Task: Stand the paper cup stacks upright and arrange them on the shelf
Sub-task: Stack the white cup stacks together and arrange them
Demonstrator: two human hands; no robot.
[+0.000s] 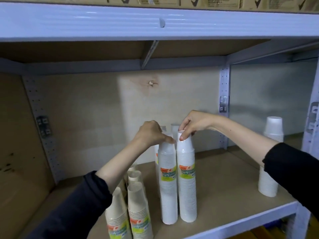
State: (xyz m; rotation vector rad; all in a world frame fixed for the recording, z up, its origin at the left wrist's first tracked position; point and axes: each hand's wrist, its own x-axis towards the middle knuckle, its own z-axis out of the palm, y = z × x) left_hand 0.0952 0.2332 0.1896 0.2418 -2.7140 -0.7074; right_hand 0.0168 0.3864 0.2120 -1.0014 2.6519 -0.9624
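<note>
Two tall white cup stacks stand upright side by side mid-shelf, the left stack [168, 187] and the right stack [187, 183], both with green-yellow labels. My left hand [151, 133] rests on top of the left stack, its thumb on the top cup. My right hand [193, 125] pinches the top cup of the right stack. More white stacks stand behind them, mostly hidden. Several cream-coloured stacks [136, 209] stand upright at the front left. Another white stack [270, 157] stands alone at the right.
The shelf board [233, 190] is brown with a pale blue front rail. A cardboard panel [19, 135] closes the left side. The upper shelf beam [155, 21] hangs overhead. Bare board lies between the middle stacks and the right stack.
</note>
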